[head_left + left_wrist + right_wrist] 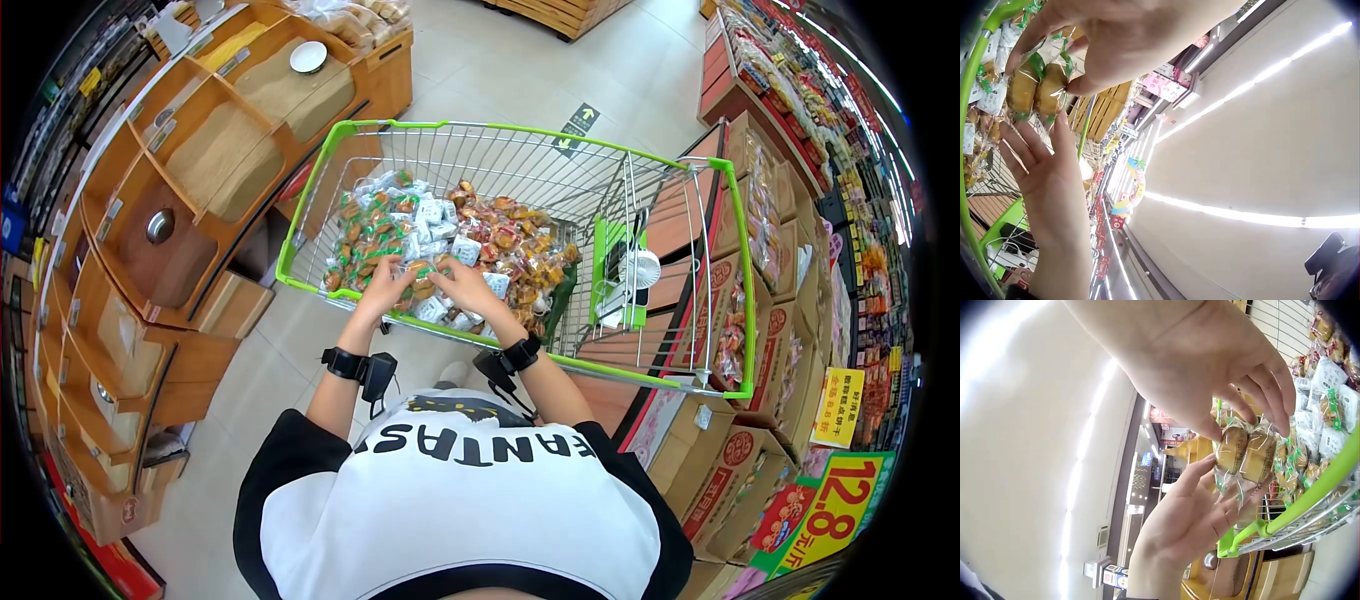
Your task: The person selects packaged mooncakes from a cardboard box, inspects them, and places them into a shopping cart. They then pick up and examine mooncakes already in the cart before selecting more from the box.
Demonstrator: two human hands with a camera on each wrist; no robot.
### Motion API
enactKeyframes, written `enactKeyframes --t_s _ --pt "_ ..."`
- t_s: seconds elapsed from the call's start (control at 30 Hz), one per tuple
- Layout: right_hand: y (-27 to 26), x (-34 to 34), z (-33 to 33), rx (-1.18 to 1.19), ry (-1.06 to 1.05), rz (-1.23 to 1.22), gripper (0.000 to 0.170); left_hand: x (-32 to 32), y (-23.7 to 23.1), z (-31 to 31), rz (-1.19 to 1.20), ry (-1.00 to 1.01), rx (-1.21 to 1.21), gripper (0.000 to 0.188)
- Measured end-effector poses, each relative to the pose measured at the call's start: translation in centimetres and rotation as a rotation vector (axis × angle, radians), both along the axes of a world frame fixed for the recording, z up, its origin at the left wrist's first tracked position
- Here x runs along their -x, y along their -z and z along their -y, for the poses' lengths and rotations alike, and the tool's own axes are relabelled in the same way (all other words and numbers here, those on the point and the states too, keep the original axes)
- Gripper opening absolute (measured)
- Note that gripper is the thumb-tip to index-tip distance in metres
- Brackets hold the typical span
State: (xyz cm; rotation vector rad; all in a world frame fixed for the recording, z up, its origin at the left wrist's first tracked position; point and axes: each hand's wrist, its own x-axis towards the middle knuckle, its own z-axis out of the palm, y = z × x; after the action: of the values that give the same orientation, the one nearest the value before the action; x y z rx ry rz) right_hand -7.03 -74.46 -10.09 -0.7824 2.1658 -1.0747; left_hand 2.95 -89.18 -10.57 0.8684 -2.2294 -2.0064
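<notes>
Both hands meet over the near-left part of a shopping cart (470, 126) with a green rim. Between them are two small brown cakes (1257, 457) in clear wrappers with green print, side by side. My left hand (382, 290) holds them with thumb and fingertips at their edges. My right hand (466, 287) pinches them from the other side, its thumb and fingers bent around the wrappers. Below lie a heap of green-printed wrapped cakes (360, 228), white packets (430, 212) and red-and-yellow wrapped snacks (510, 228).
A green-edged scale-like device with a small white fan (640, 268) stands at the cart's right end. Wooden bins (225, 160) line the left. Cardboard boxes of packaged goods (725, 480) and a yellow price sign (835, 505) stand at the right.
</notes>
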Motion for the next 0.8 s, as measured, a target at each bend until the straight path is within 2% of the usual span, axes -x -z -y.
enactKeyframes --t_s 0.07,0.13,0.17,0.23,0.27,0.3,0.33,0.37,0.4,0.43,0.47,0.53,0.57,0.63,0.7,0.73,0.8 --pt "-0.6 0.5 0.5 0.016 -0.016 0.021 0.046 0.5 0.5 0.7 0.016 0.001 0.031 0.052" --pt "-1.5 1.1 1.1 0.029 -0.033 0.048 0.047 1.3 0.0 1.4 -0.087 -0.020 -0.037 0.049" --pt "-2.0 1.6 1.6 0.107 -0.040 0.066 0.050 1.7 -0.6 1.7 -0.085 -0.025 -0.038 0.049" --pt "-3.5 2.2 2.4 0.187 -0.049 0.085 0.054 2.7 -3.8 2.3 -0.195 -0.102 -0.298 0.050" --pt "-4.3 2.5 2.7 0.352 -0.053 -0.035 0.060 3.1 -4.8 2.7 -0.194 -0.102 -0.296 0.050" --pt "-4.9 2.7 2.8 0.516 -0.057 -0.157 0.067 3.4 -5.6 3.0 -0.302 -0.176 -0.262 0.051" --pt "-5.2 2.9 2.8 0.519 -0.057 -0.158 0.067 3.7 -6.1 3.2 -0.409 -0.249 -0.226 0.052" --pt "-5.4 3.1 2.6 0.443 -0.083 -0.307 0.068 4.1 -5.9 3.6 -0.409 -0.248 -0.224 0.052" --pt "-5.4 3.1 2.4 0.364 -0.105 -0.453 0.070 4.3 -5.2 4.2 -0.314 -0.316 -0.162 0.051" --pt "-4.9 3.1 2.1 0.366 -0.101 -0.454 0.070 4.4 -4.4 4.7 -0.220 -0.382 -0.101 0.051" --pt "-3.9 3.2 1.7 0.363 -0.104 -0.435 0.070 4.5 -3.0 5.1 -0.222 -0.376 -0.098 0.051" --pt "-3.5 2.8 0.7 0.358 -0.099 -0.419 0.070 4.1 -1.0 5.0 -0.065 -0.266 0.075 0.043" --pt "-3.5 2.3 0.0 0.358 -0.125 -0.331 0.071 3.7 -0.6 4.5 -0.066 -0.261 0.072 0.043" --pt "-3.9 1.5 -1.2 0.352 -0.154 -0.244 0.071 2.7 -1.3 2.9 -0.029 -0.047 -0.055 0.034" --pt "-4.1 0.8 -2.0 0.295 -0.173 -0.124 0.070 2.3 -0.1 2.1 -0.085 -0.031 -0.059 0.029" --pt "-3.3 0.8 -2.2 0.334 -0.186 -0.208 0.066 2.2 -0.3 1.7 -0.045 0.050 -0.010 0.028" --pt "-2.9 0.5 -2.7 0.343 -0.191 -0.185 0.063 2.1 -0.7 0.8 -0.013 0.135 0.024 0.026"
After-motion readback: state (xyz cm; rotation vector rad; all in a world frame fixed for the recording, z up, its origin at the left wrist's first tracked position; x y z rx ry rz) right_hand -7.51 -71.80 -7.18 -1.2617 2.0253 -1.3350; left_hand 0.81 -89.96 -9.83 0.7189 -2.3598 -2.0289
